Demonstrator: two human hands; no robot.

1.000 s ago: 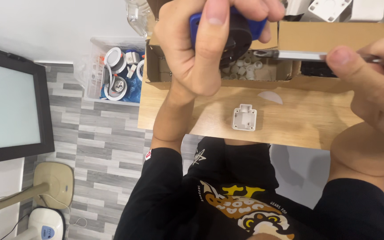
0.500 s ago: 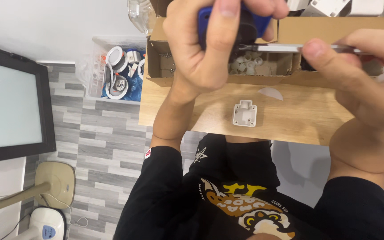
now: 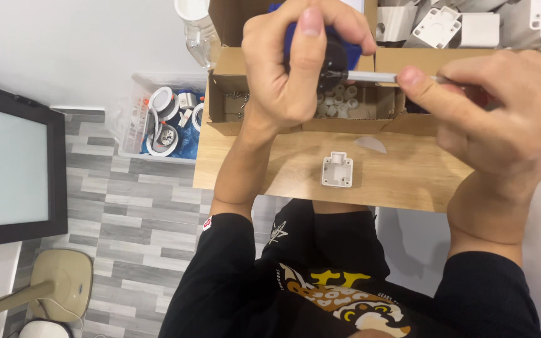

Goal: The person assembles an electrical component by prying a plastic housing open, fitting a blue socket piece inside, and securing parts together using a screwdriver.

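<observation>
Blue-handled screwdriver [image 3: 320, 47] clenched in left hand [image 3: 295, 69], right hand [image 3: 502, 106] fingers [image 3: 417, 84] pinching its metal shaft [image 3: 370, 77], likely bit-fitting step, white plastic housing [image 3: 337, 170] below both hands on wooden surface [image 3: 408, 181], untouched.

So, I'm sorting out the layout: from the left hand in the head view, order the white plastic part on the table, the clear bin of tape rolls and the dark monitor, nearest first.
From the left hand:
1. White plastic part, just below it on the wooden table.
2. Clear bin of tape rolls, on the floor beside the table.
3. Dark monitor, at the far frame edge.
</observation>
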